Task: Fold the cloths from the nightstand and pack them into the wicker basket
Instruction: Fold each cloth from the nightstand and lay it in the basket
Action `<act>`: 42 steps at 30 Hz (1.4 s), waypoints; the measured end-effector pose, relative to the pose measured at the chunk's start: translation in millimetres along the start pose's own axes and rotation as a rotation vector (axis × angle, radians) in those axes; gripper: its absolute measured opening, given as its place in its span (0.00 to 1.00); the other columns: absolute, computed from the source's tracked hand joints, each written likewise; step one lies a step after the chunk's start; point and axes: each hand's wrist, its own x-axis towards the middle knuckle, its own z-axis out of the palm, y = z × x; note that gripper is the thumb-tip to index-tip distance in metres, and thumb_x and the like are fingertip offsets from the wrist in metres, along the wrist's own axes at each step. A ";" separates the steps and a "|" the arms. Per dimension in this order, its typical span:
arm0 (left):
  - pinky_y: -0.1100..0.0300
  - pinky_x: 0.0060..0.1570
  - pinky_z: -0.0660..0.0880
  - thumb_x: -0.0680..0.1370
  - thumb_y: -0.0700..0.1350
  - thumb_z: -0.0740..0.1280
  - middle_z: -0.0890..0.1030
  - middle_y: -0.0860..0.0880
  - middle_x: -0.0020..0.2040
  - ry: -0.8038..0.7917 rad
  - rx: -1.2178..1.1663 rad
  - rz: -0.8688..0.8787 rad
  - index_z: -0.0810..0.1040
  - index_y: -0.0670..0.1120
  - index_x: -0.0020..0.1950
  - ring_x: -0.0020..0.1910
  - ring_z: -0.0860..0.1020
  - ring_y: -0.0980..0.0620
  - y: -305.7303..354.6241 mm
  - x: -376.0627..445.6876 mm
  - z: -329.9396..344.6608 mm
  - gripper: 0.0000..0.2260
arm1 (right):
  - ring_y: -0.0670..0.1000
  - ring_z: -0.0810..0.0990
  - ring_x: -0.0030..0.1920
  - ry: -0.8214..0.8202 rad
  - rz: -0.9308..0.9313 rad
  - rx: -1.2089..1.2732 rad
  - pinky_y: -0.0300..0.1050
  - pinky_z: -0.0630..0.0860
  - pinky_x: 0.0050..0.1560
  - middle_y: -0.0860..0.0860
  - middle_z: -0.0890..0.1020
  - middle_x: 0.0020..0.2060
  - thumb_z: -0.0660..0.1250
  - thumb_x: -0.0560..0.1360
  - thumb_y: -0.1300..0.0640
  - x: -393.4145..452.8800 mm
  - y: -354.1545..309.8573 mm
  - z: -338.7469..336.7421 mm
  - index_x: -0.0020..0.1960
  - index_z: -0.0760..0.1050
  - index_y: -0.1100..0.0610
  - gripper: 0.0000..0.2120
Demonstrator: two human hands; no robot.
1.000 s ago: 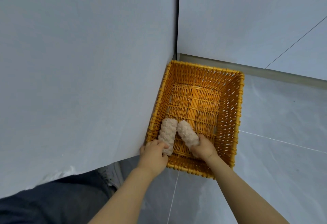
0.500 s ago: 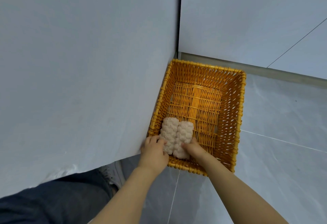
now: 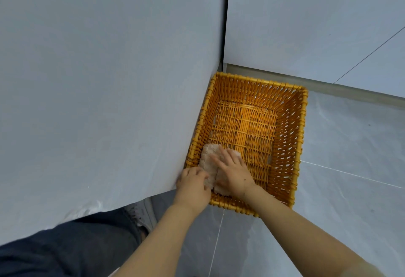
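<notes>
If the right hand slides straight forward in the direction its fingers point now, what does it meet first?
Probably nothing soon: the right hand lies flat on the folded cloths, fingers aimed up-left over bare basket floor. The wicker basket's left wall looks first, though depth is uncertain.

A: Where are the person's hands?

B: Both bare forearms rise from the bottom edge toward the centre of the frame. The left hand (image 3: 192, 183) sits lower centre, knuckles up, fingers curled down. The right hand (image 3: 232, 170) lies just beside it to the right, palm down, fingers straight and spread, pointing to the upper left.

A: Anything else?

B: A dark-trousered leg, lower left.
</notes>
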 end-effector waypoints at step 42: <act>0.81 0.46 0.69 0.80 0.43 0.65 0.79 0.63 0.55 0.606 -0.949 0.252 0.80 0.60 0.54 0.55 0.75 0.70 36.4 -274.7 -159.8 0.12 | 0.54 0.83 0.55 0.549 -0.246 1.422 0.50 0.76 0.59 0.56 0.85 0.50 0.60 0.80 0.63 -223.0 -189.9 -225.6 0.57 0.80 0.59 0.11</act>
